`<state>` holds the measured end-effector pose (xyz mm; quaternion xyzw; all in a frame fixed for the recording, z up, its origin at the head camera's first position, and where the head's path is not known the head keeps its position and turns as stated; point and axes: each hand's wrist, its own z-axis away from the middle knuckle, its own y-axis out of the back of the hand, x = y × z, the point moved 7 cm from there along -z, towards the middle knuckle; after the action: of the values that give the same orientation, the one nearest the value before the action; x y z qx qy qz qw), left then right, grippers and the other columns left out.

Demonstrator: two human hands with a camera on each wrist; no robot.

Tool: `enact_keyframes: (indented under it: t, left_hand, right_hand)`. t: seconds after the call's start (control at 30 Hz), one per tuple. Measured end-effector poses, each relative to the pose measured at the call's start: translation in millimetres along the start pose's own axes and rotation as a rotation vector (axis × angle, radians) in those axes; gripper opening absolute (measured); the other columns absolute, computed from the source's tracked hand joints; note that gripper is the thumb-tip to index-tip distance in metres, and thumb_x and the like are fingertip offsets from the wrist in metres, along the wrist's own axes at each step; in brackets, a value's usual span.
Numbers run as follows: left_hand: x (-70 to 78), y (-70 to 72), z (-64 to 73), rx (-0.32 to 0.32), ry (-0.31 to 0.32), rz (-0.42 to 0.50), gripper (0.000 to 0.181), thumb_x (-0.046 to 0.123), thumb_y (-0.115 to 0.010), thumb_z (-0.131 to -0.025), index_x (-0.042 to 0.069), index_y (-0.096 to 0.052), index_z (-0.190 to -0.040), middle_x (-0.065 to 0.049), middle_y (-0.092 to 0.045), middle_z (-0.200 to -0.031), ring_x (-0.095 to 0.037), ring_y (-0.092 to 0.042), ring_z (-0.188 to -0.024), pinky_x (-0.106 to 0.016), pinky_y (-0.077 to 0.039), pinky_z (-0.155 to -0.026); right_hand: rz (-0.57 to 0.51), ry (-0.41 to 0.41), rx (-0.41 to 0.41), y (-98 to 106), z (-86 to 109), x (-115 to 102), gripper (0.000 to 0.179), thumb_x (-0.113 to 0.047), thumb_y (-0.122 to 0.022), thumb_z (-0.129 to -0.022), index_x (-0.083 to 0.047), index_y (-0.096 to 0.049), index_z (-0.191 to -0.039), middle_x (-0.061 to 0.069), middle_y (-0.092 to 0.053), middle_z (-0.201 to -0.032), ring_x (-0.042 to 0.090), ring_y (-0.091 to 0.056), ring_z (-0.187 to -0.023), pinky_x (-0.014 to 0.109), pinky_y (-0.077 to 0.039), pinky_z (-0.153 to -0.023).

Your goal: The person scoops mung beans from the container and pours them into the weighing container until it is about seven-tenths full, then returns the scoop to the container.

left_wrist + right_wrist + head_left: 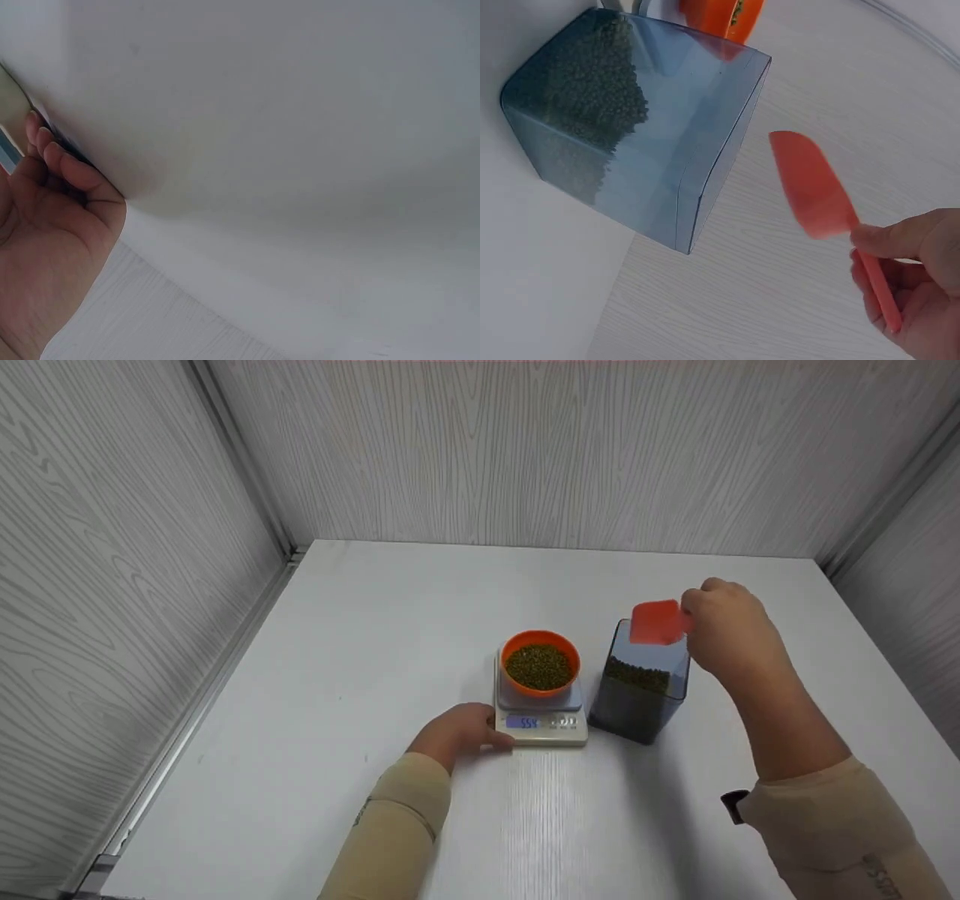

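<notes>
My right hand (731,626) grips the handle of a red scoop (657,622), held above the open top of a clear, dark-tinted container (637,712) partly filled with small green beans (592,90). No beans show on the scoop in the right wrist view. Left of the container stands a white digital kitchen scale (544,735) with a lit display. An orange bowl (577,660) of green beans rests on its platform. My left hand (465,727) holds the scale's front left corner, thumb at the front edge and fingers curled against the side.
A white table (390,607) lies under everything. Wood-grain panels enclose it: a back wall (525,450), a left wall (112,547) and a right wall (915,525). The container stands close to the scale's right side.
</notes>
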<state>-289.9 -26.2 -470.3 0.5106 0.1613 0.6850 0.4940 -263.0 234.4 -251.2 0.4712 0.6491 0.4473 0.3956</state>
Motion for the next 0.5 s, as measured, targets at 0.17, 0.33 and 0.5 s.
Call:
enact_keyframes:
  t: [0.17, 0.33, 0.5]
  left_hand:
    - [-2.3, -0.5, 0.1, 0.005, 0.012, 0.017, 0.049, 0.046, -0.072, -0.073, 0.015, -0.061, -0.109, -0.001, -0.059, -0.113, -0.022, -0.051, -0.109, -0.042, -0.034, -0.098]
    - [-3.5, -1.8, -0.7, 0.008, -0.005, 0.031, 0.052, 0.045, -0.073, -0.072, 0.014, -0.061, -0.112, -0.002, -0.059, -0.116, -0.023, -0.05, -0.112, -0.041, -0.034, -0.099]
    - [-1.0, 0.4, -1.5, 0.007, -0.012, 0.029, 0.05, 0.045, -0.073, -0.073, 0.014, -0.061, -0.111, -0.002, -0.059, -0.116, -0.023, -0.05, -0.112, -0.042, -0.034, -0.099]
  right_hand:
    - [0.127, 0.005, -0.171, -32.5, 2.9, -3.0, 0.027, 0.011, -0.064, -0.066, 0.011, -0.061, -0.093, 0.024, -0.055, -0.081, 0.037, -0.054, -0.075, 0.046, -0.048, -0.069]
    - [0.136, 0.033, -0.276, -67.1, 3.1, -10.9, 0.023, 0.01, -0.061, -0.071, 0.009, -0.061, -0.093, 0.021, -0.056, -0.081, 0.032, -0.055, -0.073, 0.044, -0.05, -0.069]
    - [0.055, -0.021, -0.422, -89.1, -0.1, -7.0, 0.023, 0.007, -0.057, -0.077, 0.005, -0.061, -0.1, 0.018, -0.057, -0.089, 0.026, -0.052, -0.074, 0.041, -0.05, -0.07]
